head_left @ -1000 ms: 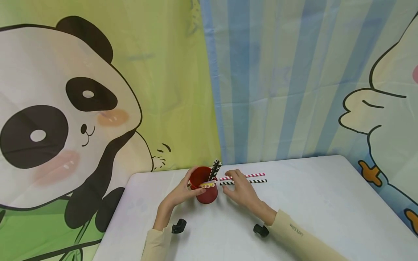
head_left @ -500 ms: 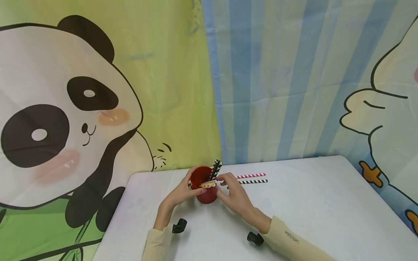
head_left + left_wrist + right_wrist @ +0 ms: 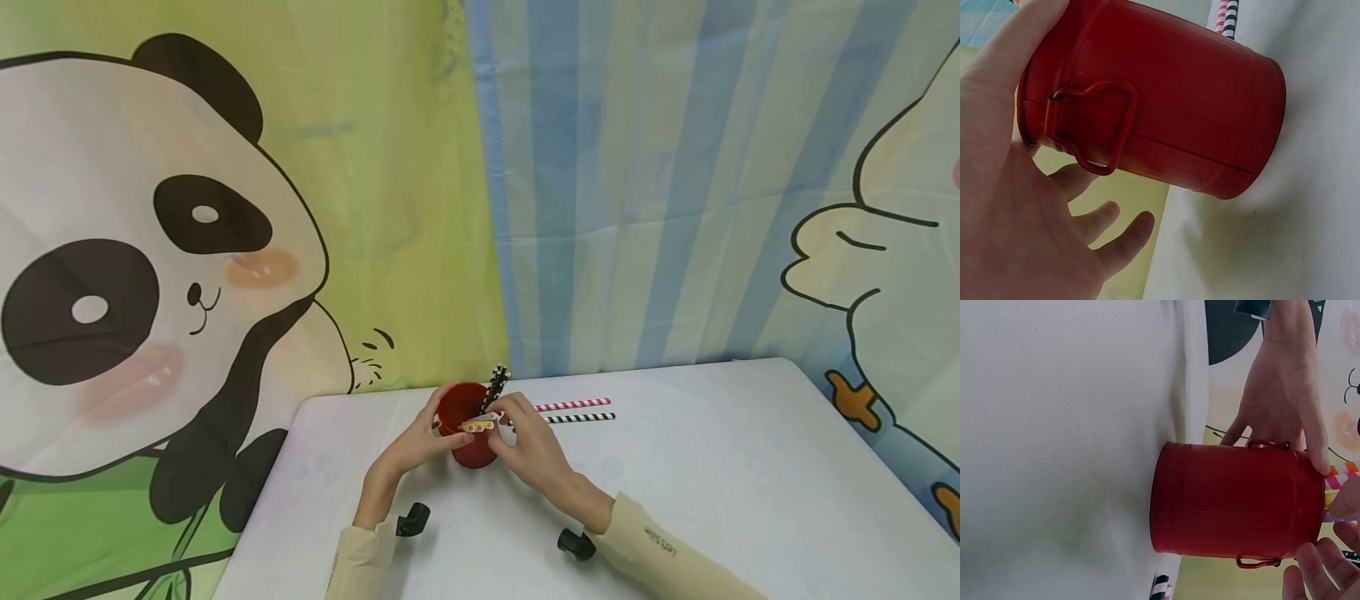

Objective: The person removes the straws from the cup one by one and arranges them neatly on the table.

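Note:
A red metal pail [image 3: 474, 455] with small wire handles stands on the white table. My left hand [image 3: 414, 439] holds it by the rim, thumb in front; three of its fingers spread free in the left wrist view. Black paper straws with white spots [image 3: 495, 388] lean out of the pail's far right side. Yellow and lilac straws [image 3: 477, 426] stick out at the near rim, and orange-striped and pink-striped straws [image 3: 1342, 469] show beside them in the right wrist view. My right hand [image 3: 531, 446] pinches straws at the rim between thumb and fingers; which ones is partly hidden.
A red-and-white striped straw [image 3: 576, 405] and a black-and-white striped straw [image 3: 583, 417] lie on the table [image 3: 697, 467] behind my right hand. A printed curtain [image 3: 405, 250] with a panda hangs along the table's back edge.
My right hand has moved left from above the loose striped straws to the pail's rim and closed on straws there. The left hand and pail have stayed in place.

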The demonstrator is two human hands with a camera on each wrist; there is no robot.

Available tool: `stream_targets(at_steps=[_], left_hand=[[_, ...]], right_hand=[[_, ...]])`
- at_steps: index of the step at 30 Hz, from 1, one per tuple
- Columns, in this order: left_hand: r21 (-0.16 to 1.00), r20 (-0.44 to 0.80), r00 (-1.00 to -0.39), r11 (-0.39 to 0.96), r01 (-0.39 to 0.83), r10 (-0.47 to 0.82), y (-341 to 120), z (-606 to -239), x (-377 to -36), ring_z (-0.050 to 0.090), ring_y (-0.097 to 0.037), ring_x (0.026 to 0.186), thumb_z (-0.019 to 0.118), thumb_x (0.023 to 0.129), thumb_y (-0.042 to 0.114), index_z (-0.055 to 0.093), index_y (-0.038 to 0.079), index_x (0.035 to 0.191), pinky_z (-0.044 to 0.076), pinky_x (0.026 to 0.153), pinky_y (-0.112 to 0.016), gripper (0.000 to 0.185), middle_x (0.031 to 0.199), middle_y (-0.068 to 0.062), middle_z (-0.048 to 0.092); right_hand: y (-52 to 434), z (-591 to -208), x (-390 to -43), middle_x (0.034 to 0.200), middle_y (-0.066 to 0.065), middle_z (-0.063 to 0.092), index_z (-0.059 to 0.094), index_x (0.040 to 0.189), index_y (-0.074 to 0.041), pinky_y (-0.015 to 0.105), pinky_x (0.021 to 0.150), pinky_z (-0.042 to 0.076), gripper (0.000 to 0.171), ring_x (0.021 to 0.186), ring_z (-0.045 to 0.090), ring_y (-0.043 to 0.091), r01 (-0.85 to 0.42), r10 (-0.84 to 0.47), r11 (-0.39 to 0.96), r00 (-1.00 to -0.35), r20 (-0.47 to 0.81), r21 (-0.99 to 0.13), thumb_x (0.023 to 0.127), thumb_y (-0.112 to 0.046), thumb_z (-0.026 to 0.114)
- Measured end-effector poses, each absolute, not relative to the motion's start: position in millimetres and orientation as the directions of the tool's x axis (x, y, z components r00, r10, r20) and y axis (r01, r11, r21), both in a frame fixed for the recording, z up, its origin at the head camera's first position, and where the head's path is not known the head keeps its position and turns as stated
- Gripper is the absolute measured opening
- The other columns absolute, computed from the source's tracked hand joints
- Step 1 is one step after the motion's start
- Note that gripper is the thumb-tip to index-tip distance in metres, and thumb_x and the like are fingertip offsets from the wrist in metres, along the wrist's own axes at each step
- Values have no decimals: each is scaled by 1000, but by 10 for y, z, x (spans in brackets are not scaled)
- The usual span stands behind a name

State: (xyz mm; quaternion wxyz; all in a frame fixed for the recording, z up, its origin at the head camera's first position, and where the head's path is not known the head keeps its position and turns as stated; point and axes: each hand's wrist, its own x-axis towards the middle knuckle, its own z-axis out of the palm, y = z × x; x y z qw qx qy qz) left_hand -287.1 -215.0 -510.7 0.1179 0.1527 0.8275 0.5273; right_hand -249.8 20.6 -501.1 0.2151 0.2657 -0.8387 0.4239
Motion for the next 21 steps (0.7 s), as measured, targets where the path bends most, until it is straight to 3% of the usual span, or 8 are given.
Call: stream_targets(at_steps=[4,13,21], left_hand=[[907,-38,-926,402,126,375,-2155,-5114,-2877,29,-30,149,78,86,34,23,44,154,31,115,-66,88,157,2,38],[906,-41,-930,407,120,366,-2153,-5118,-2878,28,-31,150,79,86,35,23,48,153,29,115,-67,88,157,2,38],[912,-40,-925,392,121,378,-2151,-5120,-2879,31,-30,148,78,86,33,20,34,159,34,114,-64,93,157,1,38]], right_hand=[[193,-5005,-2499,109,-8,58,64,111,-14,34,76,58,23,92,62,17,-628,-267,482,-769,580,-610,88,-7,66],[182,-5022,-2512,107,-10,57,63,108,-20,26,74,55,25,90,58,4,-628,-257,500,-765,591,-597,87,-7,68],[181,-5017,-2510,105,-9,58,63,106,-21,25,73,55,23,89,58,5,-635,-251,500,-757,603,-589,87,-8,68]])
